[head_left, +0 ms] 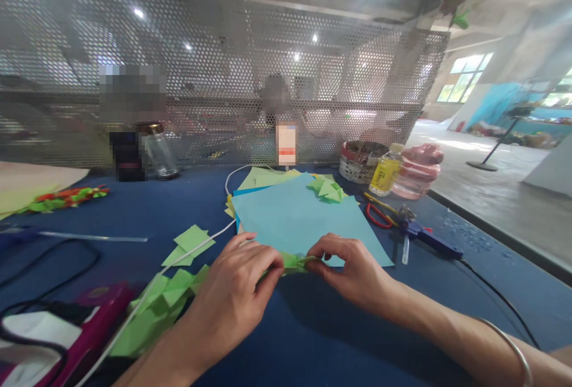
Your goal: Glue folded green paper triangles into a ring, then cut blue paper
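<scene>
Between my two hands is a small folded piece of green paper [294,262], pinched at both ends. My left hand [248,277] is closed on its left end. My right hand [351,265] has thumb and forefinger pressed together on its right end. Just beyond lies a light blue sheet of paper [295,208], with a little heap of folded green paper pieces [328,188] on its far right part. More green paper pieces [165,297] lie left of my left wrist, and a few green squares [190,243] sit farther up.
A blue glue gun [431,238] and red-handled scissors [379,215] lie at right. Behind them stand a yellow-labelled bottle [385,172], a pink jug [417,172] and a round basket [361,162]. A white cable [147,295] crosses the left side. A perforated metal screen [214,89] rises behind.
</scene>
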Demonstrator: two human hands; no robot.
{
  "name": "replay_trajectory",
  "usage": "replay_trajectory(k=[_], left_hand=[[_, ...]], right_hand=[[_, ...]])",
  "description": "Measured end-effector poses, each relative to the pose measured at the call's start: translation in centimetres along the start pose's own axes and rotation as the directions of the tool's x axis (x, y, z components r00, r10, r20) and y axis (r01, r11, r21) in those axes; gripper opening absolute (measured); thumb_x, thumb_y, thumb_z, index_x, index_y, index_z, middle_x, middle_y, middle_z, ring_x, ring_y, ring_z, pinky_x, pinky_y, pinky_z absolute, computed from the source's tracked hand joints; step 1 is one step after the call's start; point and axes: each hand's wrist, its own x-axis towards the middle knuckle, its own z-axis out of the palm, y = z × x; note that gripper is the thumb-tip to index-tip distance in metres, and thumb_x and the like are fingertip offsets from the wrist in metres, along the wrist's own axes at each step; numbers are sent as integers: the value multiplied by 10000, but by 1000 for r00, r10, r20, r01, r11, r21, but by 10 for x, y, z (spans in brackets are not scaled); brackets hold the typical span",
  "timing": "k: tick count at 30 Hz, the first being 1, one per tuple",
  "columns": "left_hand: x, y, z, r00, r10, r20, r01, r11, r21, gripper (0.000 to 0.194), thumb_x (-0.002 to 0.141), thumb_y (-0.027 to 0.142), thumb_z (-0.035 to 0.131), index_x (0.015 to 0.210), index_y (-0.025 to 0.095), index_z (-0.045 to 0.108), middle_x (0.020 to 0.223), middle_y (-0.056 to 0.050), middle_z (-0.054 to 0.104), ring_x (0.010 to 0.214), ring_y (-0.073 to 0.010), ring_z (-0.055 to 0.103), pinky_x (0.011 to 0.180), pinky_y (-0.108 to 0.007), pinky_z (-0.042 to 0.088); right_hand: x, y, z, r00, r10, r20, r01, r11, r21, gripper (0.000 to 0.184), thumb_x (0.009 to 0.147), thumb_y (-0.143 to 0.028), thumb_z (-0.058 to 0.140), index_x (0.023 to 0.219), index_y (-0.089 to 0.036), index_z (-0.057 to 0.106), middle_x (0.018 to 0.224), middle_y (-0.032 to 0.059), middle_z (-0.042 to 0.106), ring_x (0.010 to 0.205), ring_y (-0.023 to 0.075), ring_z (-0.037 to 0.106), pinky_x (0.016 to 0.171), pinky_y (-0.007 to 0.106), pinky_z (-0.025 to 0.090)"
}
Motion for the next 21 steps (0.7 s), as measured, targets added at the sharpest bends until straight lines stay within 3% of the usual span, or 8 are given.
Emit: replay_trajectory(k=[21], left_hand=[[-1, 0, 3, 1000, 21, 16, -21, 1000, 7, 177, 910, 117, 439, 786, 213, 519, 701, 43, 599, 642, -124, 535, 988, -467, 345]], right_hand=[[-1, 0, 0, 997, -24, 74, 26, 999, -36, 115, 807, -100, 580, 786, -180, 660, 733, 6, 655, 689, 136, 563, 661, 256, 429]])
